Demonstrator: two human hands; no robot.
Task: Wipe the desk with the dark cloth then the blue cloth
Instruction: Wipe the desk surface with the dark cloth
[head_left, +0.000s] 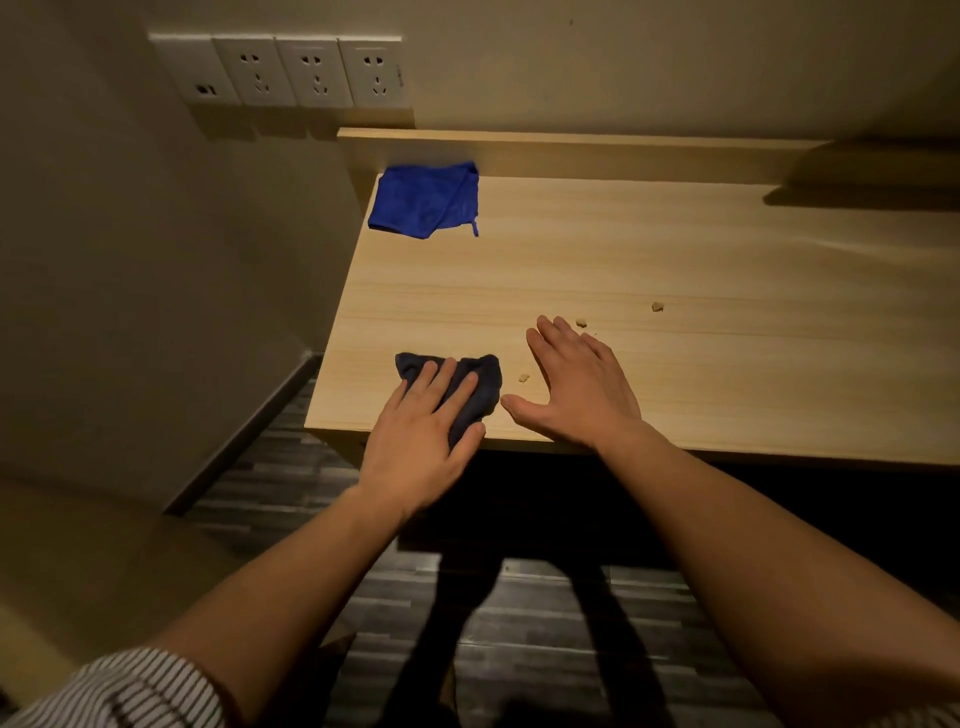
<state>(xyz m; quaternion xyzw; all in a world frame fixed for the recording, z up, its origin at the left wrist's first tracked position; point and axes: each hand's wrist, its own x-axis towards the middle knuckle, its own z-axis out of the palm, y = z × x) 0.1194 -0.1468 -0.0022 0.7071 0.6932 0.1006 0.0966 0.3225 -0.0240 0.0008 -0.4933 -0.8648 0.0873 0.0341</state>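
Observation:
A light wooden desk (675, 260) fills the upper right of the head view. The dark cloth (480, 387) lies crumpled near the desk's front left corner, and my left hand (421, 431) presses flat on it with fingers spread. My right hand (576, 384) rests palm down on the bare desk just right of the cloth, fingers apart and holding nothing. The blue cloth (423, 200) lies folded at the desk's far left corner, against the raised back board.
Small crumbs lie on the desk: one (523, 378) between my hands, one (581, 323) by my right fingertips, one (657, 306) farther right. Wall sockets (291, 70) sit above the far left corner. A wall stands left of the desk, dark plank floor below.

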